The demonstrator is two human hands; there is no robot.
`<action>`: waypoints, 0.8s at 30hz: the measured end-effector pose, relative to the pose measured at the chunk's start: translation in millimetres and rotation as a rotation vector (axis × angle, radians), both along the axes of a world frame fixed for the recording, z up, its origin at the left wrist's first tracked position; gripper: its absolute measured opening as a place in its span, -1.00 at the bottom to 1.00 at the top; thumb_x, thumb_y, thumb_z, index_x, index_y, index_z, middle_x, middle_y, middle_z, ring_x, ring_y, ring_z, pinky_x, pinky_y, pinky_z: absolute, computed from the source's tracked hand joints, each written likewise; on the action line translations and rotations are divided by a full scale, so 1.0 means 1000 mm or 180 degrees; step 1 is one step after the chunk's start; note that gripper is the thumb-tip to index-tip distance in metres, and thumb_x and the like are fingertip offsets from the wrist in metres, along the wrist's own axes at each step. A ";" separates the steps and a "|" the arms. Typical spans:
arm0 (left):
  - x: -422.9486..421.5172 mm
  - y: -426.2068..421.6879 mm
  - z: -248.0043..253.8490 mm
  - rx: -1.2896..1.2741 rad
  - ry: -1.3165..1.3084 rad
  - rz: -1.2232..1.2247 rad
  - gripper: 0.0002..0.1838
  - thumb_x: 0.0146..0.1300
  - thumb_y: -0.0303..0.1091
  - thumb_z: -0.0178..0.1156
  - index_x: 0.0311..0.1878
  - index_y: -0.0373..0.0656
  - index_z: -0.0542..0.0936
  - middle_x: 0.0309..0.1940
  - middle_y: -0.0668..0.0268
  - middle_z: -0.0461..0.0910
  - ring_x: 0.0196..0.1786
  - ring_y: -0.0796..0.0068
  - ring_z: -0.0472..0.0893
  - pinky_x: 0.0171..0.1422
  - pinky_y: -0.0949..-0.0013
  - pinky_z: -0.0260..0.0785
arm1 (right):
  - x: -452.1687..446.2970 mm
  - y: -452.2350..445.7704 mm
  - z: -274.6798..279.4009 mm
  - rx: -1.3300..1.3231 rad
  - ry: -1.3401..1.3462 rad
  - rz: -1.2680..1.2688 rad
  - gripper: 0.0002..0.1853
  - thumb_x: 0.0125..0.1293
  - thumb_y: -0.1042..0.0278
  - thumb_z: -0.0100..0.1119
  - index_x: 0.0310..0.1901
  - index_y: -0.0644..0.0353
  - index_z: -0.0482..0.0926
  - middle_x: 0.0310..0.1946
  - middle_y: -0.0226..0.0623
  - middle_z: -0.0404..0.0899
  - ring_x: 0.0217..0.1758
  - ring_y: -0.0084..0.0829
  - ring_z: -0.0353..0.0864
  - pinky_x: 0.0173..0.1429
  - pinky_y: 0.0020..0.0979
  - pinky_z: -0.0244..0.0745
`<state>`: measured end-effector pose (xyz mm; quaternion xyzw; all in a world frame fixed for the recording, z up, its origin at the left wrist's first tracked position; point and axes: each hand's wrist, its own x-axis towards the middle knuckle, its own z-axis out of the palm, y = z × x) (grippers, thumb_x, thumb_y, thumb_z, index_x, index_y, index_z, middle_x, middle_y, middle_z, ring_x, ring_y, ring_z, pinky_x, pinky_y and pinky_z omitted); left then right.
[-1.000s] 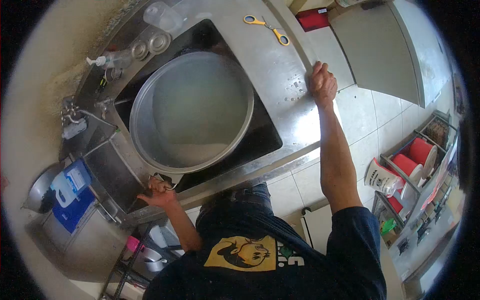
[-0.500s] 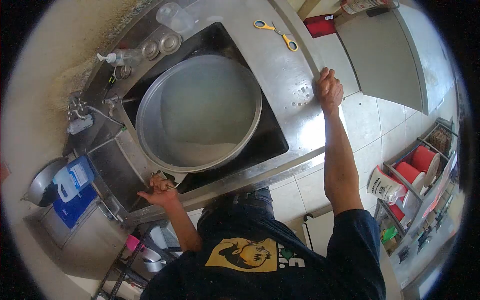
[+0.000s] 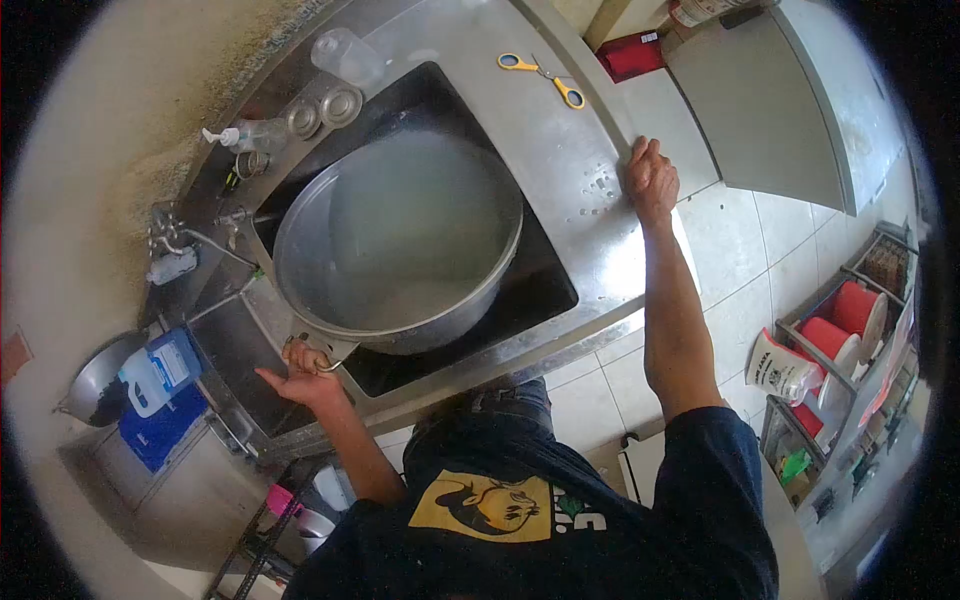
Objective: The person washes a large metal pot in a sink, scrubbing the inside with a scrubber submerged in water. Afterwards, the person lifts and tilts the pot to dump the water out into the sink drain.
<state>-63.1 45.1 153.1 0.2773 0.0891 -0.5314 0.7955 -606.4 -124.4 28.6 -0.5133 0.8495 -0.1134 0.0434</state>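
Note:
A large metal pot [image 3: 478, 310] holding cloudy liquid sits tilted in the sink basin [image 3: 545, 275], its near side raised. My left hand [image 3: 308, 377] has its fingers curled round the pot handle [image 3: 330, 366] at the near left of the rim, with the thumb sticking out. Far to the right, my right hand [image 3: 653, 182] is closed over the edge of the steel counter [image 3: 560, 180]. Yellow-handled scissors [image 3: 543, 78] lie opened on the counter, beyond that hand.
Behind the pot stand a pump bottle [image 3: 250, 136], round metal lids [image 3: 340, 106] and a clear plastic container [image 3: 345, 55]. A tap [image 3: 165, 235] is at the left, near a blue-labelled jug [image 3: 158, 372] and a metal wok [image 3: 100, 375]. A rack with red-and-white tubs [image 3: 835, 340] stands at right.
The pot's near side has risen with my left hand on its handle, and the liquid has shifted toward the far side. My right hand stays on the counter edge.

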 end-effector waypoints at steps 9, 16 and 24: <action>-0.011 -0.007 0.001 0.0587 -0.0728 0.0390 -0.43 0.27 0.22 0.01 -0.53 -0.13 0.25 -0.76 0.49 0.02 -0.76 0.66 -0.10 -0.76 0.48 -0.31 | 0.003 -0.005 0.007 0.0368 -0.0245 -0.0184 -0.60 0.41 0.02 -0.27 -0.26 0.19 0.44 -0.42 0.13 0.59 -0.28 0.11 0.61 -0.16 0.01 0.48; -0.007 0.021 -0.008 0.0672 -0.0910 0.0024 -0.42 0.20 0.28 0.06 -0.51 -0.10 0.28 -0.75 0.49 0.05 -0.77 0.68 -0.09 -0.76 0.50 -0.31 | 0.001 -0.002 0.006 0.0415 -0.0231 -0.0179 -0.58 0.41 0.00 -0.28 -0.25 0.19 0.45 -0.38 0.18 0.58 -0.24 0.14 0.59 -0.12 0.00 0.48; -0.009 0.030 -0.012 0.0655 -0.0739 0.0141 -0.43 0.20 0.28 0.06 -0.53 -0.03 0.20 -0.73 0.49 0.06 -0.76 0.68 -0.11 -0.75 0.50 -0.32 | -0.001 -0.001 -0.002 0.0166 -0.0105 -0.0063 -0.58 0.42 0.02 -0.30 -0.27 0.20 0.46 -0.43 0.21 0.56 -0.27 0.22 0.56 -0.15 0.07 0.44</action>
